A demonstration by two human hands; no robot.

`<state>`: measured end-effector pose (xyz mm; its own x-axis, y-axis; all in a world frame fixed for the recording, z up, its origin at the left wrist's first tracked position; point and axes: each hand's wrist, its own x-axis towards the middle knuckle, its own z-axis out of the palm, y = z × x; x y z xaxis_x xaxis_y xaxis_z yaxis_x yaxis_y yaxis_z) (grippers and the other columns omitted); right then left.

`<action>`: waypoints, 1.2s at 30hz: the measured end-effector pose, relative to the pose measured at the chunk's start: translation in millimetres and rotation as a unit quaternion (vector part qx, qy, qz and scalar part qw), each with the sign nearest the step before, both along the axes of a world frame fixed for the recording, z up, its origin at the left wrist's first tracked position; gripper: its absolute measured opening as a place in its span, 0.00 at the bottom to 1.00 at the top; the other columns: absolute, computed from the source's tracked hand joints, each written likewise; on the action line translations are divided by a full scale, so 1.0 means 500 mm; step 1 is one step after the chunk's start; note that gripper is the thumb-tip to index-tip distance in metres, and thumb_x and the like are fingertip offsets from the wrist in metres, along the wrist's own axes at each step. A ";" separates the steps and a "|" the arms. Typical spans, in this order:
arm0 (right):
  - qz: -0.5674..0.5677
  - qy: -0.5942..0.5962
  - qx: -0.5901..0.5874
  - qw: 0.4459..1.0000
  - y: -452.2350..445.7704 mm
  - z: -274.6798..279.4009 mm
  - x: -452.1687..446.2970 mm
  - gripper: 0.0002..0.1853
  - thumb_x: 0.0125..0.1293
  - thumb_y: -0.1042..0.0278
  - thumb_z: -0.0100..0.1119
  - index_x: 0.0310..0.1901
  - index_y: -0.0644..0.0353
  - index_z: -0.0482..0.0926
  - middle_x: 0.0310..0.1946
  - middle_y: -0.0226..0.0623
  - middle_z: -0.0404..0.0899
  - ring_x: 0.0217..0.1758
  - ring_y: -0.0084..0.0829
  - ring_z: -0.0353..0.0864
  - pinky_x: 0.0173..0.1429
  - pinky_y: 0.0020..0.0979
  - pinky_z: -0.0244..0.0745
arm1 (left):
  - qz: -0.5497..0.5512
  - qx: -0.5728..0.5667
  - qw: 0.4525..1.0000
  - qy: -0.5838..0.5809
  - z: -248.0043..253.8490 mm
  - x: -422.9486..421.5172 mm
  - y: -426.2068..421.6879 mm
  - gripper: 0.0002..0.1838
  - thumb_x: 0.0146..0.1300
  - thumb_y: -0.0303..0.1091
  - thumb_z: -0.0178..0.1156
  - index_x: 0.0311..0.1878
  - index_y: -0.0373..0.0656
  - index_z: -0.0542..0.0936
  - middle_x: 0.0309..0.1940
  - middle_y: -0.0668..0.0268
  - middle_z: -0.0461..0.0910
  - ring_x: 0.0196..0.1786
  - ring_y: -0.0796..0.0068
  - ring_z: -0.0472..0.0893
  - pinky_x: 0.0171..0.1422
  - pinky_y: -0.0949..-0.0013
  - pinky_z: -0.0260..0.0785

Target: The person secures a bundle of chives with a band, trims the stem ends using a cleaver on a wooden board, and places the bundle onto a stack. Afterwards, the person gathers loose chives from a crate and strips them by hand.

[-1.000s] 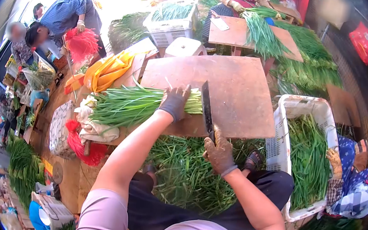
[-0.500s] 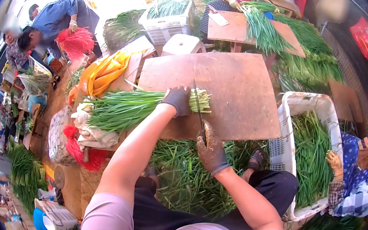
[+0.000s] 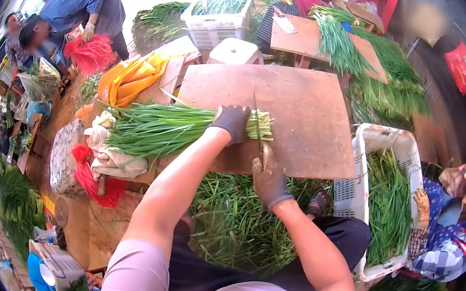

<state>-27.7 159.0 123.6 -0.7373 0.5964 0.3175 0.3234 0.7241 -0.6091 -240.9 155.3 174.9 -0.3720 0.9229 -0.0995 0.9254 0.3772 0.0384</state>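
On a wooden board (image 3: 300, 119) lies a bunch of long green garlic chives (image 3: 159, 128), pale stem ends to the right. My left hand (image 3: 232, 123), in a dark glove, is closed over the bunch near those ends, pressing it on the board. A long-bladed knife (image 3: 257, 116) stands across the stems just right of that hand, its tip pointing away from me. My right hand (image 3: 269, 176), in a soiled brown glove, grips the knife's handle at the board's near edge. Whether the blade has passed through the stems I cannot tell.
To the right stands a white crate (image 3: 389, 132) of greens, with a person's gloved hand (image 3: 422, 208) at its rim. Yellow cloth (image 3: 130, 83) and red netting (image 3: 98, 178) lie at the left. Cut greens (image 3: 235, 221) cover the floor below. Another person works across from me.
The view has shifted slightly. The knife stays across the stem ends, its blade a little more upright in view. Both hands keep their hold. Across from me, the person's hand has moved off the greens.
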 end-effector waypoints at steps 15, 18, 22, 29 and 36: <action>-0.012 -0.132 -0.195 0.972 0.053 0.054 -0.081 0.25 0.73 0.60 0.51 0.66 0.65 0.65 0.48 0.65 0.80 0.53 0.59 0.80 0.54 0.51 0.75 | 0.008 0.018 1.000 0.001 -0.011 -0.010 -0.001 0.30 0.50 0.44 0.71 0.57 0.43 0.76 0.49 0.53 0.84 0.54 0.48 0.83 0.61 0.44 0.71; -0.027 -0.174 -0.334 0.926 0.055 0.119 -0.053 0.23 0.73 0.59 0.53 0.62 0.66 0.67 0.44 0.62 0.81 0.41 0.50 0.84 0.45 0.47 0.78 | 0.013 -0.040 0.999 -0.025 0.021 -0.001 0.004 0.28 0.53 0.42 0.71 0.58 0.45 0.77 0.53 0.54 0.84 0.58 0.53 0.82 0.65 0.46 0.69; 0.006 -0.097 -0.123 0.988 0.076 -0.017 -0.052 0.22 0.73 0.59 0.53 0.62 0.61 0.68 0.32 0.52 0.80 0.22 0.39 0.79 0.30 0.41 0.76 | 0.005 -0.003 1.000 0.012 -0.020 -0.002 -0.004 0.28 0.52 0.37 0.69 0.57 0.43 0.76 0.51 0.52 0.84 0.56 0.51 0.83 0.62 0.45 0.71; 0.014 -0.136 -0.407 0.903 0.071 0.113 -0.044 0.25 0.75 0.60 0.50 0.71 0.49 0.62 0.26 0.35 0.75 0.17 0.29 0.72 0.22 0.35 0.72 | -0.002 -0.011 1.000 -0.016 -0.024 -0.022 0.018 0.25 0.53 0.34 0.66 0.56 0.41 0.77 0.49 0.51 0.85 0.54 0.48 0.84 0.59 0.47 0.74; -0.054 -0.088 -0.441 0.891 0.107 0.002 -0.140 0.22 0.75 0.61 0.46 0.69 0.48 0.63 0.26 0.35 0.73 0.18 0.27 0.71 0.21 0.33 0.71 | -0.019 -0.017 1.000 0.005 -0.015 -0.016 0.014 0.30 0.49 0.43 0.70 0.55 0.40 0.79 0.47 0.51 0.85 0.50 0.47 0.85 0.57 0.50 0.76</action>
